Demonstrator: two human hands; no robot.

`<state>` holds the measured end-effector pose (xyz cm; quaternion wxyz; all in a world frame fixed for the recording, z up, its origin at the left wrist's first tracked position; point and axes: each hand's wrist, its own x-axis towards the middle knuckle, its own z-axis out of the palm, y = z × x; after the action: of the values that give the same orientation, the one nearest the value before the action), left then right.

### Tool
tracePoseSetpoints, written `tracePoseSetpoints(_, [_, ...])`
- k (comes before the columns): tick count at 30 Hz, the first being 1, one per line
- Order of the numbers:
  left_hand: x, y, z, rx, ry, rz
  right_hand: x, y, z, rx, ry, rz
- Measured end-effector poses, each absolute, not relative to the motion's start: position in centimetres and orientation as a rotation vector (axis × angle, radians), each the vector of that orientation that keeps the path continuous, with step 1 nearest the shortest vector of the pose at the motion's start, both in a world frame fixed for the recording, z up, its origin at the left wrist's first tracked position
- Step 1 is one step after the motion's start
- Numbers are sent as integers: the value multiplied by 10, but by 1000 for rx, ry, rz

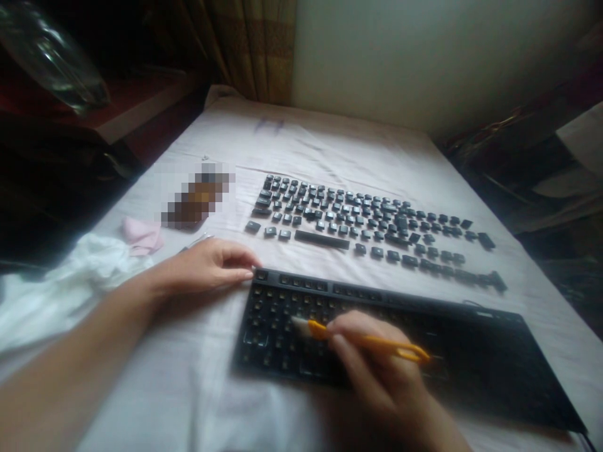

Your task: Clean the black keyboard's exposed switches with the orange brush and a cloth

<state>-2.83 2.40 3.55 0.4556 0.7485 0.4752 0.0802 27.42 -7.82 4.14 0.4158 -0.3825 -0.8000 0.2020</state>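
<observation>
A black keyboard point(494, 358) with its keycaps off lies slantwise on the pale cloth. My left hand point(214, 263) grips its far left corner between thumb and fingers. In my right hand point(372, 351) is a small yellow-handled brush point(318, 328), its pale bristles down among the bare key sockets on the left half. Some blur hides the bristle tips. Beyond the keyboard, the removed black keycaps point(348, 210) are laid out in rows, with the long space bar point(323, 240) at the near side.
A white cloth point(61, 282) and a pink cloth point(142, 235) lie at the left, near a pixelated object point(198, 198). A clear plastic bottle point(56, 56) is on a reddish surface at upper left. A curtain point(264, 50) and a wall point(377, 63) stand behind.
</observation>
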Motion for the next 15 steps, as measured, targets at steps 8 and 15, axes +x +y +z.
tracePoseSetpoints(8, [-29, 24, 35, 1843, 1170, 186, 277, -80, 38, -932, -1882, 551])
tracePoseSetpoints(15, [-29, 25, 35, 1838, 1164, 190, 279, -79, 41, -984, -1938, 517])
